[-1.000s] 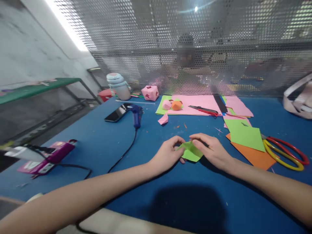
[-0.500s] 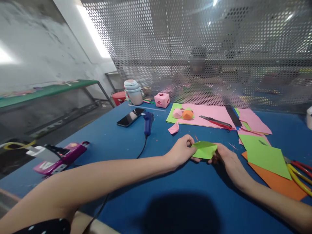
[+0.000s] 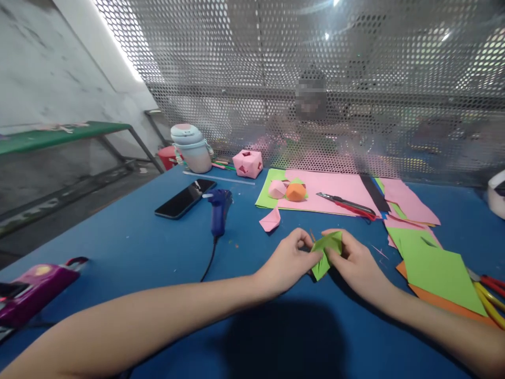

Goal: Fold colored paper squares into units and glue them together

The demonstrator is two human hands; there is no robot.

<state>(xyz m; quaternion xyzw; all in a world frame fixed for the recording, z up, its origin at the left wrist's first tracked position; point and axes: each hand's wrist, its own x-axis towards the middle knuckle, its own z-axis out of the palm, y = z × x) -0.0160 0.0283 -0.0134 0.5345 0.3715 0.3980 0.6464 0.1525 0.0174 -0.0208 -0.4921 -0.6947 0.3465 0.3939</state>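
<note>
A small piece of green paper [image 3: 324, 258], creased and partly folded, is held just above the blue table. My left hand [image 3: 290, 258] pinches its left side between thumb and fingers. On the right side, my right hand [image 3: 357, 260] grips it with the thumb pressed on the front face. Some fingers of both hands are hidden behind the paper. Beyond my left hand lies a folded pink paper piece [image 3: 271, 220]. Farther back, a pink folded shape [image 3: 277, 189] and an orange folded shape [image 3: 295, 192] rest on pink sheets [image 3: 327, 181].
A blue glue gun [image 3: 219, 211] and a phone [image 3: 185, 199] lie left of centre. Behind them stand a bottle [image 3: 193, 150] and a pink paper cube [image 3: 248, 164]. A utility knife [image 3: 347, 204] is on the sheets; green squares [image 3: 437, 273] and scissors [image 3: 489, 297] are right. A purple power strip [image 3: 37, 295] sits left.
The green paper was held flatter and wider; now it is bent and tilted. My right hand has moved in closer to my left, its thumb now on the paper's front. The view has shifted somewhat.
</note>
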